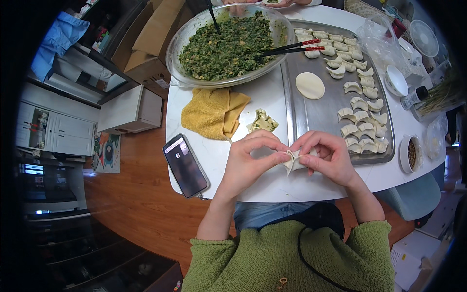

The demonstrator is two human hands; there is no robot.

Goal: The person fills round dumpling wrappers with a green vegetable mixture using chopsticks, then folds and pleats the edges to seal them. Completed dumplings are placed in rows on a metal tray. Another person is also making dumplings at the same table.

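My left hand (251, 157) and my right hand (328, 155) pinch a folded dumpling (294, 162) between thumbs and fingers, over the table's near edge. Beyond them, a metal tray (297, 116) holds rows of shaped dumplings (348, 131) and one flat round wrapper (310, 85). At the back left of the tray is a large clear bowl (175, 62) of chopped green filling (226, 47). Red-and-black chopsticks (295, 47) rest in the bowl, reaching over the tray. A piece of dough smeared with filling (263, 121) lies just beyond my left hand.
A yellow cloth (208, 113) and a smartphone (186, 166) lie left on the white table (262, 188). To the right are a white bowl (396, 81), a small bowl of brown contents (410, 153) and a plastic bag (379, 36). Another person's hands (281, 3) show at the top.
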